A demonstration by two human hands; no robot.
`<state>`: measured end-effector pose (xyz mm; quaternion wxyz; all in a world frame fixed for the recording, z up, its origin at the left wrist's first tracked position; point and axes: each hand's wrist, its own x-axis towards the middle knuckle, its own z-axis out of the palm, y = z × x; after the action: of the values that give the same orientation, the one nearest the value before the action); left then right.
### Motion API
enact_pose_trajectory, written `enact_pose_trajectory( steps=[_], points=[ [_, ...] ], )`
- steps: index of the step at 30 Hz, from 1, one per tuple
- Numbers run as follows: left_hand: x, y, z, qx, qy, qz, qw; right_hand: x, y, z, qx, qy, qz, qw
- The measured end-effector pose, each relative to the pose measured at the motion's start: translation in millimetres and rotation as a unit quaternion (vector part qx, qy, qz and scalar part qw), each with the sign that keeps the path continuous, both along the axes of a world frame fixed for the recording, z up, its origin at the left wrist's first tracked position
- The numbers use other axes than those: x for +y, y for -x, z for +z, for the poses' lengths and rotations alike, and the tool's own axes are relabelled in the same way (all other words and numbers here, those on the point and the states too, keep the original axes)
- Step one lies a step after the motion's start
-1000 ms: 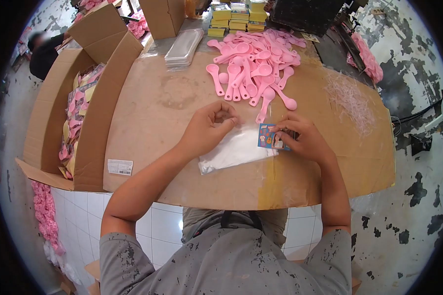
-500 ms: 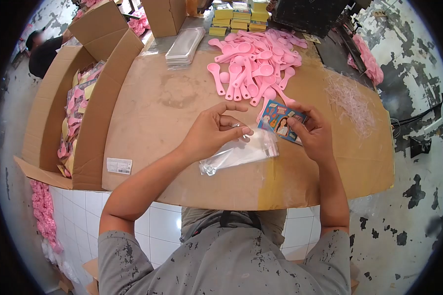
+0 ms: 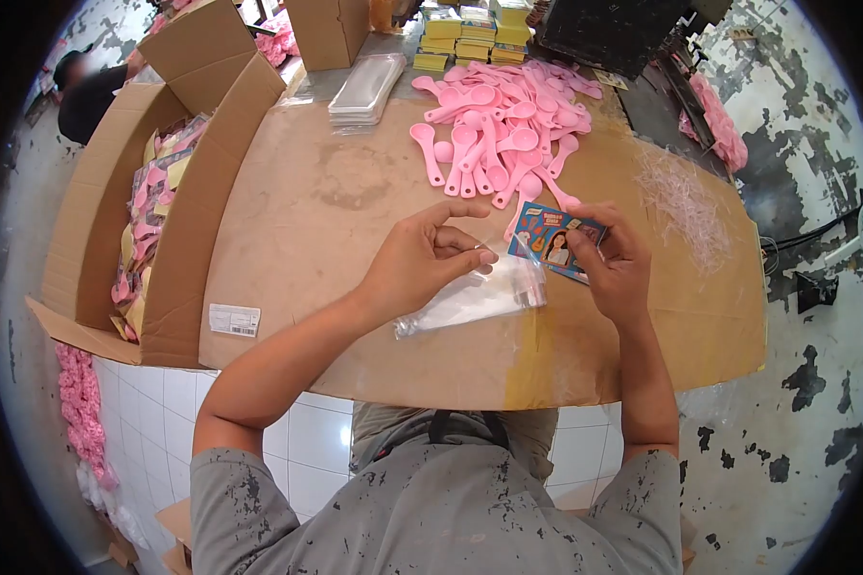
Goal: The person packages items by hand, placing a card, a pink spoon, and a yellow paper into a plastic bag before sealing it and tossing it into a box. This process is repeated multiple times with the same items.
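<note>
My left hand (image 3: 441, 251) is closed in a pinch at the upper edge of a clear plastic bag (image 3: 475, 303), its thumb against its bent fingers. The bag hangs low over the cardboard-covered table, below that hand. In my right hand (image 3: 616, 257) is a small blue printed card (image 3: 549, 240), held between thumb and fingers, with a picture of a person on its face. The card's left edge is close to the bag's upper right part; I cannot tell whether they touch. Beyond the card lies a heap of pink plastic spoons (image 3: 518, 134).
An open cardboard box (image 3: 177, 240) on the left holds several packed bags. Clear bags (image 3: 366, 88) lie stacked at the back, near stacks of cards (image 3: 470, 38). Plastic shreds (image 3: 686, 206) lie on the right. Another person (image 3: 91, 101) is at far left.
The bag's lower left corner has flattened out. The card has turned slightly in my right hand. My left fingers have closed a little more, and the view has shifted slightly.
</note>
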<state>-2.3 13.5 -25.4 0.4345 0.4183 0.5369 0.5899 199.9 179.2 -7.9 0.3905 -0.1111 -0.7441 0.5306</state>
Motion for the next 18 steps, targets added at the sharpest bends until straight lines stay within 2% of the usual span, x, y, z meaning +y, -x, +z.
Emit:
enact_pose_trajectory(
  steps=[2, 5, 8, 11, 13, 17, 18],
  points=[
    [0, -1, 0, 0.000, -0.005, 0.001, 1.000, 2, -3, 1, -0.013, -0.006, 0.017, 1.000],
    [-1, -1, 1, -0.001, -0.012, -0.004, 1.000, 16, -12, 9, -0.170, -0.216, 0.067, 0.959],
    [-3, -2, 1, 0.048, -0.008, -0.029, 0.998, 10, -5, 8, -0.171, -0.223, 0.090, 0.955],
    [-5, -5, 4, 0.132, -0.001, -0.062, 0.989, -7, 6, -9, -0.099, -0.024, 0.073, 0.992],
    [-7, -7, 10, 0.152, 0.008, -0.076, 0.985, -13, 11, -2, -0.070, 0.029, 0.049, 0.996],
    [-4, -5, 2, 0.074, -0.004, -0.062, 0.995, -7, 5, -6, -0.101, 0.114, 0.011, 0.988],
    [-3, -6, 0, 0.040, -0.023, -0.046, 0.998, -8, 5, -7, -0.107, 0.090, 0.034, 0.990]
  ],
)
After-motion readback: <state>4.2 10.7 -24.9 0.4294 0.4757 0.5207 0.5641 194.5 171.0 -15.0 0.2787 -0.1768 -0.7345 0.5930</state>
